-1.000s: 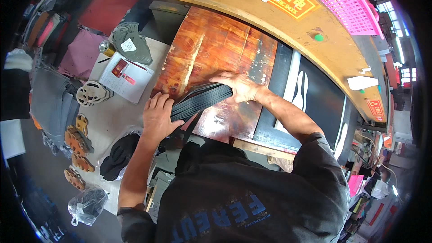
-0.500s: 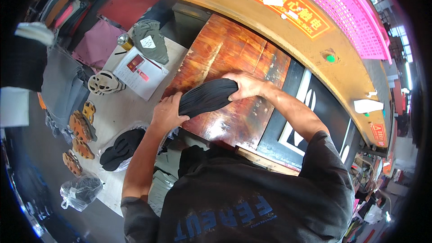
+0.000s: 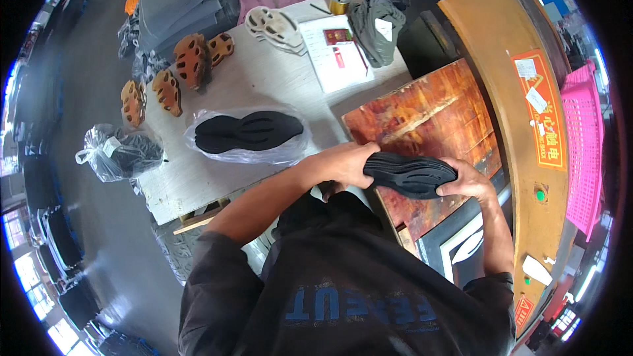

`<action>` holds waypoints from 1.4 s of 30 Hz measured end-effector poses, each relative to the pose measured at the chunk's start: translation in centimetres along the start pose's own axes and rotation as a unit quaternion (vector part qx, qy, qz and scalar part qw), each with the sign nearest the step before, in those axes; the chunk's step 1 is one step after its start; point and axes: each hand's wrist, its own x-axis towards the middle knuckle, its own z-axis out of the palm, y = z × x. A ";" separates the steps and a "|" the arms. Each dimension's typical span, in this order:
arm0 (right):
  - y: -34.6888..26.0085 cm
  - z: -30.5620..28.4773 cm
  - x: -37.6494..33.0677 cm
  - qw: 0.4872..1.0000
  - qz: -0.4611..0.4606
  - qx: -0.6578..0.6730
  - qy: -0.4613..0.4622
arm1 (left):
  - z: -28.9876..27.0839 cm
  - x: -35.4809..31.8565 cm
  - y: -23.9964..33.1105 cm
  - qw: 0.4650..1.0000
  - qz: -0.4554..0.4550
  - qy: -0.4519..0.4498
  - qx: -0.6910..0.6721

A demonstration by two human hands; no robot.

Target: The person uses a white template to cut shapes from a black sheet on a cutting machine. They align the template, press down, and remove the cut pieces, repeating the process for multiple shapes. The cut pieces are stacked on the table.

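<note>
A stack of thin black sole-shaped pieces [image 3: 412, 177] is held between my two hands, above the near edge of the reddish-brown worn board [image 3: 455, 109]. My left hand [image 3: 353, 163] grips the stack's left end, and my right hand [image 3: 467, 179] clasps its right end with the thumb on top. To the left, more black sole-shaped pieces [image 3: 250, 130] lie on a clear plastic bag [image 3: 300, 148] on the pale table [image 3: 217, 181].
Orange-brown cut-out pieces [image 3: 190, 62], beige ones [image 3: 273, 29], a paper sheet [image 3: 336, 59], a can [image 3: 339, 2] and a grey-green bundle [image 3: 376, 29] sit on the table. A tied bag [image 3: 122, 151] is at its left corner. The yellow machine beam [image 3: 508, 26] and pink basket [image 3: 583, 151] stand right.
My view has turned left toward the pale table. Both hands still hold the black stack, now over the board's near edge and tilted so its top piece shows.
</note>
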 end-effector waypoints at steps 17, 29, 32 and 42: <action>-18.8 19.4 26.6 0.990 -0.029 0.103 -0.095 | -19.0 -29.8 -16.4 0.936 -0.233 0.122 -0.232; -18.7 20.0 25.7 0.959 -0.058 -0.255 0.107 | -19.3 -29.8 -19.2 0.933 -0.240 0.181 -0.199; -18.1 20.3 24.3 0.931 -0.094 -0.327 0.132 | -18.3 -30.1 -18.9 0.919 -0.278 0.280 -0.016; -15.7 22.0 27.0 0.883 -0.178 -0.423 0.095 | -14.9 -29.9 -16.4 0.936 -0.102 0.296 0.160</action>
